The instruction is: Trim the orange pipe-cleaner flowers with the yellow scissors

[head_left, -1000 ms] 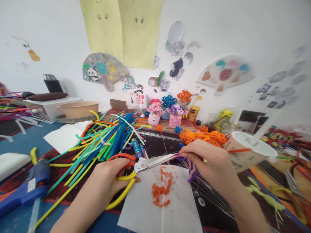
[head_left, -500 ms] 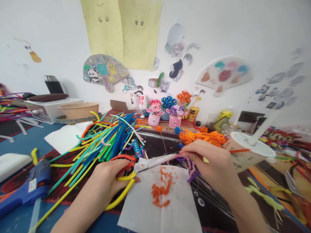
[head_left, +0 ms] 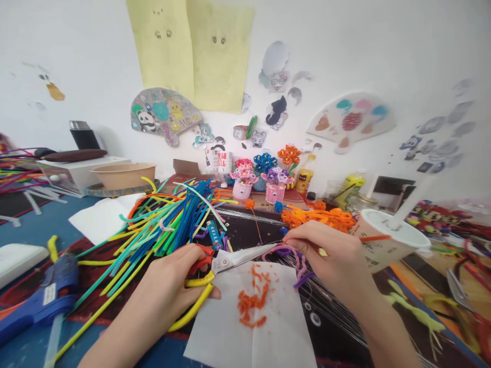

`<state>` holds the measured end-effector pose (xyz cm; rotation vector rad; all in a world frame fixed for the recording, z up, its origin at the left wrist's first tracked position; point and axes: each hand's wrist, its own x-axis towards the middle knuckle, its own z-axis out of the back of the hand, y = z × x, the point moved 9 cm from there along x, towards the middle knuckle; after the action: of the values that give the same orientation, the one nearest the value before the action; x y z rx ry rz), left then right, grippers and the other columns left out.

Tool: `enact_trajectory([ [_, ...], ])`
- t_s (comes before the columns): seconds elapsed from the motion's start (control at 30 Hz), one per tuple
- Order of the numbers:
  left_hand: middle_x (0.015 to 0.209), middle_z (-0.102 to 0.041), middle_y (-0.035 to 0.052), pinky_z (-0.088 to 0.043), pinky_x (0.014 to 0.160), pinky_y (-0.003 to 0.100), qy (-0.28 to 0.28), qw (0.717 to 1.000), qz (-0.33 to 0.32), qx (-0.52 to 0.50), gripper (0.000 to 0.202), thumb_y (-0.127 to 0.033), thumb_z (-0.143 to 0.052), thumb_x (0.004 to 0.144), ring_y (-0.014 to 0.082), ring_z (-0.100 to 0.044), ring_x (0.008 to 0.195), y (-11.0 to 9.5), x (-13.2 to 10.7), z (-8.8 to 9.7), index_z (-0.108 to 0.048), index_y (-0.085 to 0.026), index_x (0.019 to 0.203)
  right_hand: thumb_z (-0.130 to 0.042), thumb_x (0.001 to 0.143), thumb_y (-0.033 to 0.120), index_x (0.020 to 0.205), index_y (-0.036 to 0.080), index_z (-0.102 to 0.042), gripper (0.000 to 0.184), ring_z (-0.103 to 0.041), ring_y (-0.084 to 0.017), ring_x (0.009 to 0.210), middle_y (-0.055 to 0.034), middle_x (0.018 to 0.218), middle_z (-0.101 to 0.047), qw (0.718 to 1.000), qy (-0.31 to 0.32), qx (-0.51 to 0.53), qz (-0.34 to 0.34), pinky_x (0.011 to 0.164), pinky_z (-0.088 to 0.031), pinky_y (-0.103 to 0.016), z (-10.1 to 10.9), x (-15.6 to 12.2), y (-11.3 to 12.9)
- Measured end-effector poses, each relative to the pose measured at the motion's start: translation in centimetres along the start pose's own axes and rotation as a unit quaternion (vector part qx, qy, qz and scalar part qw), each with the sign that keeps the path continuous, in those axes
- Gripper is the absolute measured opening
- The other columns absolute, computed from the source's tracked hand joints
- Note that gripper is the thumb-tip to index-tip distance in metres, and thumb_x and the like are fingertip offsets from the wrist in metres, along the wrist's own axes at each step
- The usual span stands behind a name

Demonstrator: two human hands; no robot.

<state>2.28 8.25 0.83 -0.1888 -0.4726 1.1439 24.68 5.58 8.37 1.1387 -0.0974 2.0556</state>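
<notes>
My left hand (head_left: pixel 169 283) is shut on a pair of scissors (head_left: pixel 238 259) with red and yellow handles, their steel blades pointing right. My right hand (head_left: pixel 330 253) pinches a purple pipe cleaner (head_left: pixel 291 255) close to the blade tips. Its bent length hangs down beside the paper. Below the scissors lies a white paper sheet (head_left: pixel 276 327) holding a heap of orange fuzz clippings (head_left: pixel 249 301). The blades are above the sheet's top edge, not touching the clippings. Part of the scissors' red handle is hidden by my left fingers.
A large bundle of multicoloured pipe cleaners (head_left: pixel 169 220) lies left of my hands, with a blue glue gun (head_left: pixel 49 299) beyond. Orange pipe cleaner shapes (head_left: pixel 318 217), pipe cleaner flower pots (head_left: pixel 253 181) and a lidded paper cup with a straw (head_left: pixel 387 237) stand ahead and right.
The view has tilted slightly, shifting the scene in frame. My left hand has moved a little right, with its fingers closing further around the red scissors handle. The right hand has barely moved.
</notes>
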Motion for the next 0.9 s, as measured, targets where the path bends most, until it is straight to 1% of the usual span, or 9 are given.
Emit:
enact_trajectory([
  [0.13,0.081,-0.061,-0.0059,-0.038,0.059,0.021,-0.004,1.0,0.006,0.017,0.033,-0.045,-0.074,0.068,0.014,-0.057,0.067,-0.3,0.0,0.4,-0.054,-0.025,0.085,-0.058,0.086,0.004,0.081,0.017,-0.065,0.016,-0.063,-0.013,0.068,-0.0018,0.074,-0.068,1.0,0.001,-0.006,0.001,0.065,-0.047,-0.023,-0.1,0.0,-0.1],
  [0.2,0.08,-0.061,-0.0063,-0.037,0.057,0.021,-0.009,1.0,0.003,0.022,0.034,-0.047,-0.073,0.069,0.0139,-0.057,0.065,-0.3,-0.1,0.5,-0.055,-0.025,0.088,-0.058,0.086,0.004,0.081,0.018,-0.065,0.016,-0.064,-0.014,0.068,-0.0019,0.074,-0.069,1.0,0.002,-0.007,0.001,0.066,-0.048,-0.024,-0.1,0.0,-0.1],
  [0.27,0.08,-0.062,-0.006,-0.037,0.055,0.021,-0.019,1.0,-0.013,0.021,0.033,-0.048,-0.072,0.07,0.0136,-0.057,0.064,-0.4,-0.2,0.6,-0.056,-0.025,0.088,-0.058,0.086,0.006,0.08,0.018,-0.065,0.016,-0.064,-0.014,0.068,-0.002,0.074,-0.07,1.0,-0.001,-0.008,0.001,0.066,-0.049,-0.024,-0.1,0.0,-0.1],
  [0.4,0.087,-0.065,-0.0039,-0.036,0.052,0.021,-0.05,0.998,-0.047,0.005,0.034,-0.053,-0.07,0.071,0.0132,-0.058,0.066,-0.7,-0.3,1.2,-0.058,-0.025,0.086,-0.057,0.087,0.008,0.079,0.019,-0.066,0.016,-0.065,-0.016,0.067,-0.002,0.073,-0.071,1.0,-0.008,-0.009,0.003,0.064,-0.05,-0.026,0.1,0.1,0.0],
  [0.5,0.078,-0.064,-0.0056,-0.035,0.05,0.02,-0.057,0.997,-0.049,0.001,0.034,-0.053,-0.071,0.071,0.0126,-0.057,0.062,-0.8,-0.3,1.4,-0.059,-0.025,0.085,-0.057,0.087,0.007,0.079,0.02,-0.066,0.017,-0.066,-0.016,0.067,-0.0024,0.073,-0.071,1.0,-0.018,-0.01,0.009,0.063,-0.05,-0.027,0.3,0.1,0.3],
  [0.63,0.067,-0.059,-0.0075,-0.034,0.048,0.019,-0.058,0.997,-0.044,-0.004,0.033,-0.051,-0.073,0.07,0.0117,-0.054,0.057,-0.8,-0.3,1.5,-0.057,-0.024,0.078,-0.055,0.087,0.007,0.08,0.02,-0.065,0.018,-0.065,-0.017,0.067,-0.0026,0.073,-0.07,0.999,-0.032,-0.011,0.017,0.063,-0.05,-0.028,0.6,0.1,0.4],
  [0.8,0.067,-0.06,-0.0077,-0.037,0.051,0.019,-0.046,0.998,-0.033,-0.011,0.03,-0.047,-0.072,0.071,0.0117,-0.054,0.058,-0.7,-0.2,1.2,-0.056,-0.023,0.079,-0.055,0.088,0.006,0.081,0.02,-0.065,0.019,-0.064,-0.017,0.067,-0.003,0.073,-0.07,0.999,-0.036,-0.008,0.025,0.064,-0.05,-0.029,0.7,0.0,0.5],
  [0.9,0.067,-0.06,-0.0076,-0.038,0.053,0.018,-0.036,0.999,-0.03,-0.016,0.023,-0.042,-0.069,0.074,0.0117,-0.055,0.059,-0.5,-0.2,0.9,-0.056,-0.023,0.078,-0.055,0.087,0.004,0.08,0.019,-0.065,0.02,-0.064,-0.017,0.067,-0.0031,0.073,-0.07,0.999,-0.036,-0.009,0.029,0.063,-0.05,-0.028,0.7,0.1,0.6],
])
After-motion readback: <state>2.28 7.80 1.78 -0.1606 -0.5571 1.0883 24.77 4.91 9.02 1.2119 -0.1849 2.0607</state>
